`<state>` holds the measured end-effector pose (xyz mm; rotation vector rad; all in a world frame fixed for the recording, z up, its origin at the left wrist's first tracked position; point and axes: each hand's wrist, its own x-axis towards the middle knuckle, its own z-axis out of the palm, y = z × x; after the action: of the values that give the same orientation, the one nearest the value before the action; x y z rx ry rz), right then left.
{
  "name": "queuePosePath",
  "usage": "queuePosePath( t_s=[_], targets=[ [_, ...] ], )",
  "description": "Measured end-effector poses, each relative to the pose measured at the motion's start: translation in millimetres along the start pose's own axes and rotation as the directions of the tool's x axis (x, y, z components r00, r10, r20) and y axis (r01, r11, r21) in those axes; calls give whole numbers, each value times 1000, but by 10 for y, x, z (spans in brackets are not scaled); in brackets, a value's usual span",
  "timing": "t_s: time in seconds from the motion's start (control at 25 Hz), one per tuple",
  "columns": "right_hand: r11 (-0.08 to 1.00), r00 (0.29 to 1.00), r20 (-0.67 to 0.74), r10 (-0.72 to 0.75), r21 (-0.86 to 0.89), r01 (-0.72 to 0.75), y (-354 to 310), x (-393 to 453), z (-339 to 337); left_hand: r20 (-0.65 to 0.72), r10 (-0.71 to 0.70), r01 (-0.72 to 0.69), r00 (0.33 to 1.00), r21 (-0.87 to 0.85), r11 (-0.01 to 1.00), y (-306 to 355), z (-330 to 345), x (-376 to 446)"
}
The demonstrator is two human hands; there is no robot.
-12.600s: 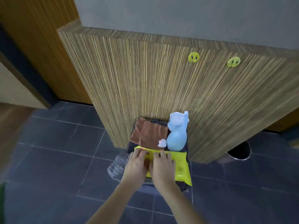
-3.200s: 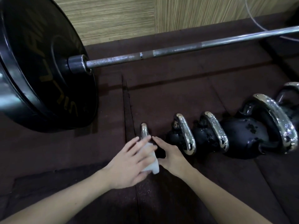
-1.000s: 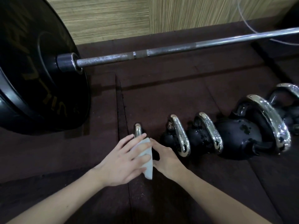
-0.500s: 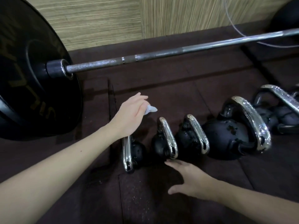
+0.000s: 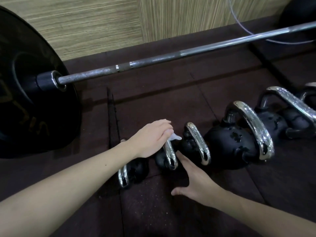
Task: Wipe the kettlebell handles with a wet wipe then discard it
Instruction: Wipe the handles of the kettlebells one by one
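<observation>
Row of black round kettlebells (image 5: 227, 147), shiny chrome loop handles, on my dark speckled rubber floor (image 5: 153, 211); my left hand (image 5: 150, 137) pinches a white wipe (image 5: 174, 137) against the second handle (image 5: 170, 154); right hand (image 5: 193, 177) flat, fingers spread, beside it

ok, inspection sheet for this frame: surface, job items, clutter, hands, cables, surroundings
Surface: dark rubber floor mat, seams visible, light specks near the camera.
Job's things: row of black kettlebells with chrome handles; smallest kettlebell partly under the left forearm, second kettlebell, third kettlebell, large kettlebell, more at the right edge. White wet wipe at the top of the second handle.
Clutter: nothing seen.
Hands: left hand grips the wipe on the second handle; right hand open, fingertips at the second kettlebell, contact unclear.
Cables: pale cable running down the wall onto the floor.
Surroundings: barbell with black plate; wood-grain wall.
</observation>
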<state>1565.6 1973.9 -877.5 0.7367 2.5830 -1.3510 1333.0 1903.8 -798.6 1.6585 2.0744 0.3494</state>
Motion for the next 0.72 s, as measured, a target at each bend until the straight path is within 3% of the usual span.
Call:
queuePosePath(
  t_s=[0.16, 0.24, 0.28, 0.36, 0.44, 0.48, 0.52, 0.6, 0.68, 0.72],
  targets=[
    [999, 999, 12, -41, 31, 41, -4, 91, 122, -76, 70, -70, 995, 3, 998, -17, 104, -121],
    [999, 999, -19, -42, 25, 42, -38, 104, 129, -78, 181, -168, 980, 153, 974, 39, 193, -304],
    [998, 999, -26, -45, 49, 46, -44, 101, 112, -33, 267, -247, 963, 280, 928, 76, 261, -411],
    [994, 999, -19, -48, 95, 50, -40, 96, 82, 117, 422, -416, 899, 529, 740, 163, 397, -599],
    [994, 1000, -12, -26, 109, 27, -55, 95, 73, 225, 495, -511, 839, 638, 577, 172, 451, -657],
    [993, 1000, -25, -20, 117, 22, -57, 99, 80, 225, 504, -516, 834, 642, 567, 141, 423, -626],
    [992, 999, -40, -16, 124, 21, -53, 105, 83, 189, 476, -482, 859, 612, 626, 109, 370, -554],
    [997, 998, -49, -24, 77, 28, -22, 111, 83, 5, 341, -307, 940, 450, 839, 60, 269, -336],
    [998, 999, -13, -37, 52, 38, 30, 135, 74, -99, 16, -12, 995, 38, 999, 44, 150, -99],
    [997, 999, 8, -41, 67, 40, 52, 146, 70, -62, -166, 146, 984, -249, 957, 49, 94, -11]
  ],
)
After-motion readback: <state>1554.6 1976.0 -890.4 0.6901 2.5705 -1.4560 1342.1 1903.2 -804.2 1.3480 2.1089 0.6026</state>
